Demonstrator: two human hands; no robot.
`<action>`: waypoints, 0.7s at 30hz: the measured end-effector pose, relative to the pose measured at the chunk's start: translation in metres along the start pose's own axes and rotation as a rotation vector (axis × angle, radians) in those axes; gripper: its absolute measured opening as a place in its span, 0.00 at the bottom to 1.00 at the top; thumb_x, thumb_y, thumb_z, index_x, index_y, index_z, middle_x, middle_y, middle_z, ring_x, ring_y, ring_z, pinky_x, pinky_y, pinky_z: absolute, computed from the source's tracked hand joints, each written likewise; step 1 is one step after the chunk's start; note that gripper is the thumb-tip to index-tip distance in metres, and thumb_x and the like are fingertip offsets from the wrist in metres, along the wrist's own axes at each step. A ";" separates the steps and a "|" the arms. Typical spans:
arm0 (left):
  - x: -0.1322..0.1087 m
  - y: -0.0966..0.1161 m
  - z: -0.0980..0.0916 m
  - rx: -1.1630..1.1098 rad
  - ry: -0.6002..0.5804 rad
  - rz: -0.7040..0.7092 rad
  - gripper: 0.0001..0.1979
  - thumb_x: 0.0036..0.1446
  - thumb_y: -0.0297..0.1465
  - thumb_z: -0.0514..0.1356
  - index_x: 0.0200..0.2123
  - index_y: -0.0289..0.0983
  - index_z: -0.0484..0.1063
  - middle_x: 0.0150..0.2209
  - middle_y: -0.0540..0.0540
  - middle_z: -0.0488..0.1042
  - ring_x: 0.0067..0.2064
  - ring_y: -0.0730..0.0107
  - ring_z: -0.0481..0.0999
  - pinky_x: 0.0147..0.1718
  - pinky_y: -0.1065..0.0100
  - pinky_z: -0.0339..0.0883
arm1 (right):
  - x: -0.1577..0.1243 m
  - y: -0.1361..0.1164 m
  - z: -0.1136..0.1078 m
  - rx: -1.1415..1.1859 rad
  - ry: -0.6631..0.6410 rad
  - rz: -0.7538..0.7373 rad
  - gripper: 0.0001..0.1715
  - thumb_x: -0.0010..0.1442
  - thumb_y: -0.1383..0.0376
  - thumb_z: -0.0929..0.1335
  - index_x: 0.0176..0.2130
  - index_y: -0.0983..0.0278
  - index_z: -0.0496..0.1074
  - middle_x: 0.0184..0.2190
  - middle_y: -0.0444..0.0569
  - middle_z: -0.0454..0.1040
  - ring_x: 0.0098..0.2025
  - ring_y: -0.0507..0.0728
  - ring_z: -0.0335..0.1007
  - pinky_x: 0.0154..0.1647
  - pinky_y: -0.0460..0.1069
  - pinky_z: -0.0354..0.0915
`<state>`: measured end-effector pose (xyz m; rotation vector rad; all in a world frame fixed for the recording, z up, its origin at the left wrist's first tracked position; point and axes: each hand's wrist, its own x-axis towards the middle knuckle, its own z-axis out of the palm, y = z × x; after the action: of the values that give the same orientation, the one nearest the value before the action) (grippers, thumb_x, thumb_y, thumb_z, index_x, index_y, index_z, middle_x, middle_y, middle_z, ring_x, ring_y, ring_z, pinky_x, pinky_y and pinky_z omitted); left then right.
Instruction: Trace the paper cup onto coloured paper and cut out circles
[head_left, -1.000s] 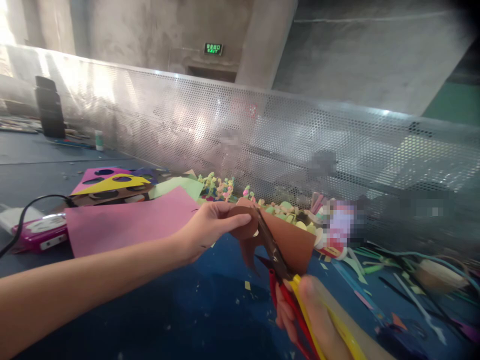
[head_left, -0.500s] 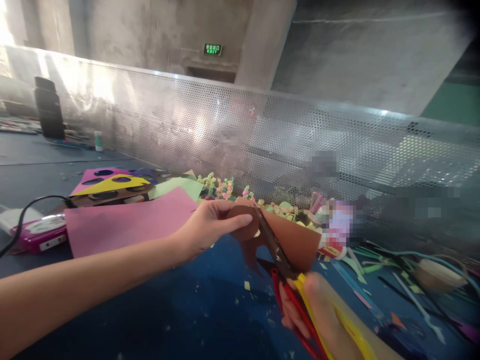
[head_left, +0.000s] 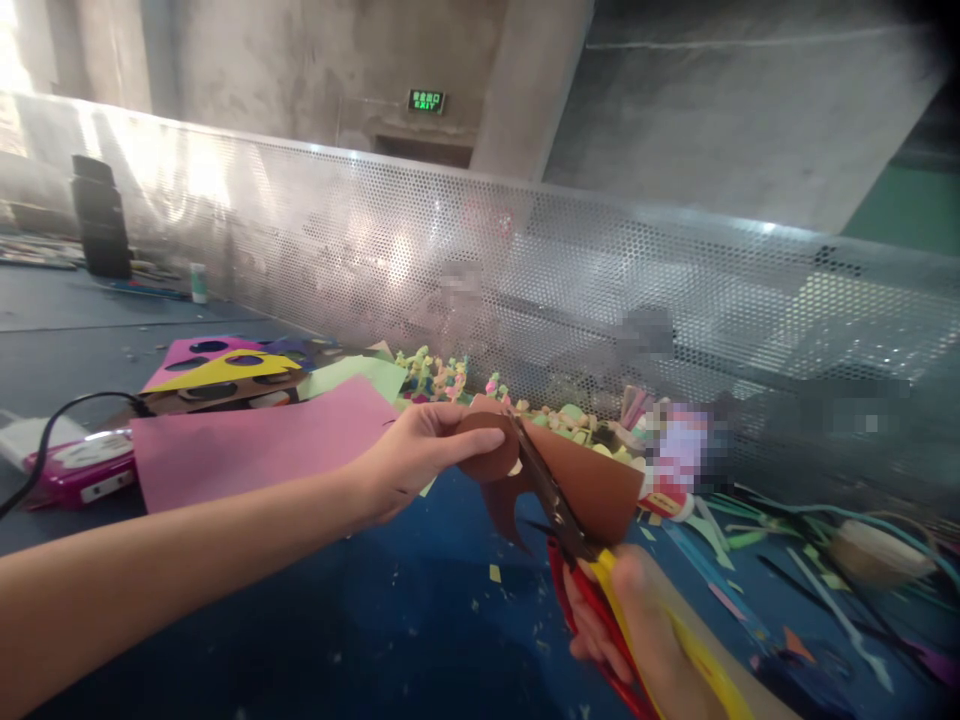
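My left hand (head_left: 420, 450) pinches a piece of brown paper (head_left: 592, 480) at its rounded left part, the thumb lying on top. From the lower right, my right hand (head_left: 637, 610) is wrapped round the red and yellow handles of a pair of scissors (head_left: 555, 505). The dark blades reach up and left across the brown paper, close beside the rounded part. A curved, pointed strip of the paper hangs below the blades. Left of my left hand lies a pink sheet (head_left: 262, 450).
Punched pink and yellow sheets (head_left: 232, 368) lie at the left, near a magenta device (head_left: 82, 470) with a black cable. Small figures (head_left: 435, 372) line a perforated metal screen (head_left: 360, 240). A glue bottle (head_left: 667, 500) and coloured strips lie at the right.
The scissors' handles have come slightly closer together, narrowing the gap between the blades. My left hand and the brown paper have barely moved.
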<state>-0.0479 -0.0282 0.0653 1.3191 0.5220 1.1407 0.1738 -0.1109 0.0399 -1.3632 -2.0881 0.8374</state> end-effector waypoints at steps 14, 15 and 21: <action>0.002 0.000 -0.001 -0.137 0.016 -0.118 0.07 0.52 0.31 0.64 0.34 0.34 0.77 0.34 0.48 0.78 0.37 0.74 0.74 0.41 0.72 0.63 | 0.002 0.011 0.010 0.158 -0.043 0.033 0.16 0.63 0.61 0.64 0.49 0.64 0.68 0.49 0.51 0.69 0.45 0.58 0.69 0.44 0.56 0.68; 0.001 0.000 0.001 -0.139 0.019 -0.106 0.07 0.53 0.32 0.64 0.35 0.35 0.77 0.33 0.48 0.77 0.36 0.75 0.73 0.40 0.73 0.63 | 0.003 0.012 0.014 0.168 -0.054 0.035 0.16 0.63 0.61 0.65 0.49 0.65 0.68 0.48 0.51 0.70 0.44 0.58 0.70 0.42 0.55 0.69; -0.001 0.002 0.000 0.128 0.037 0.046 0.10 0.55 0.35 0.61 0.36 0.33 0.73 0.29 0.50 0.72 0.30 0.76 0.68 0.33 0.72 0.62 | 0.002 0.018 0.021 0.197 -0.096 0.052 0.14 0.63 0.60 0.64 0.45 0.67 0.69 0.40 0.49 0.72 0.36 0.54 0.72 0.37 0.52 0.70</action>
<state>-0.0494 -0.0290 0.0668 1.4289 0.6027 1.1876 0.1695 -0.1076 0.0124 -1.2992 -1.9873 1.1182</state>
